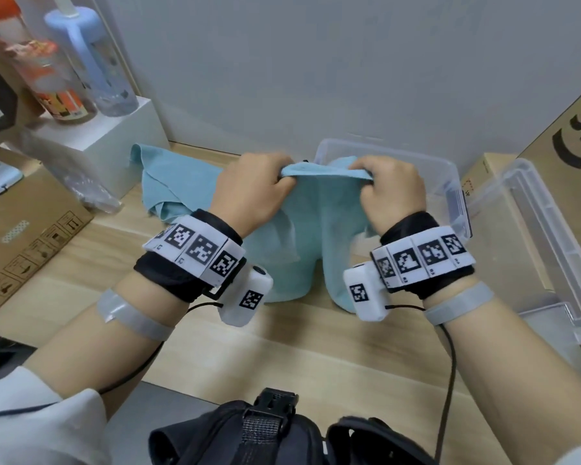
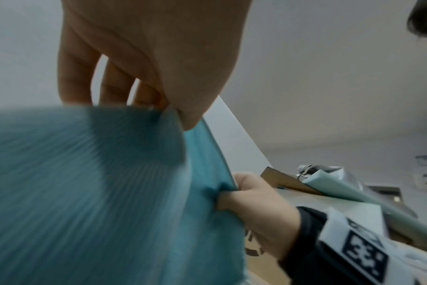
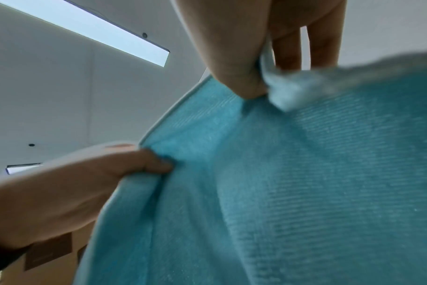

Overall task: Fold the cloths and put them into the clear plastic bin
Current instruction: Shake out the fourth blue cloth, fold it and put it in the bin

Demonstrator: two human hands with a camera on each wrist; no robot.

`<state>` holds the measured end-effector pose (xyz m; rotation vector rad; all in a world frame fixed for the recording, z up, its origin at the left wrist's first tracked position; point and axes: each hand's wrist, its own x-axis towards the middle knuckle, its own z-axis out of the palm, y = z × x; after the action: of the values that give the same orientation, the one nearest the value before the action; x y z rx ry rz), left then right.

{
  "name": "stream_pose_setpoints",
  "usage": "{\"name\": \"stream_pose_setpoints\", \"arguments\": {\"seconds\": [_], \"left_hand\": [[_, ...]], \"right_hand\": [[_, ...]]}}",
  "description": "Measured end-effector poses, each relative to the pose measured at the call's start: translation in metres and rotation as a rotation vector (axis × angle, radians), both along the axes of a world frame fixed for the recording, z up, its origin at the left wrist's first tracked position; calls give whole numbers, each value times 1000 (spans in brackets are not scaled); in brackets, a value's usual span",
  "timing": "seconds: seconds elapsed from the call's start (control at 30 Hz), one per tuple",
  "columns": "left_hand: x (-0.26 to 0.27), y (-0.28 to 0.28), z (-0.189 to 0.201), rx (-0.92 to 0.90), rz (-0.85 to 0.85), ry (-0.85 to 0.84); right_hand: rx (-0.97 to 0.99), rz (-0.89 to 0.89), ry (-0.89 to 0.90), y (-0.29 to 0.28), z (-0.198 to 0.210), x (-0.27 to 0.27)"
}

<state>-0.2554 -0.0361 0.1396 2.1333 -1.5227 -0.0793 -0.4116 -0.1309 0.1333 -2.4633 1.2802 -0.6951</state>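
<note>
Your left hand (image 1: 252, 189) and right hand (image 1: 391, 193) each pinch the top edge of the teal cloth (image 1: 302, 236), stretched left to right just in front of the clear plastic bin (image 1: 450, 182); its hem trails on the wooden table (image 1: 282, 347). A second cloth (image 1: 168, 182) lies left of the bin.

You have one teal cloth (image 1: 302, 229) lifted by its top edge, hanging to the counter. A second teal cloth (image 1: 168, 182) lies crumpled at far left. The clear plastic bin (image 1: 450, 182) stands open at far right.
</note>
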Motion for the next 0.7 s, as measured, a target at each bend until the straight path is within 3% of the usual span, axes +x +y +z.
{"name": "stream_pose_setpoints", "arguments": {"seconds": [0.2, 0.47, 0.7], "left_hand": [[42, 11, -9, -152, 104, -11], [65, 39, 3, -398, 332, 59], [70, 62, 15, -688, 337, 194]], "right_hand": [[-136, 3, -222, -12, 9, -17], [-161, -143, -387, -11, 18, -41], [-52, 2, -718, 14, 34, -53]]}}
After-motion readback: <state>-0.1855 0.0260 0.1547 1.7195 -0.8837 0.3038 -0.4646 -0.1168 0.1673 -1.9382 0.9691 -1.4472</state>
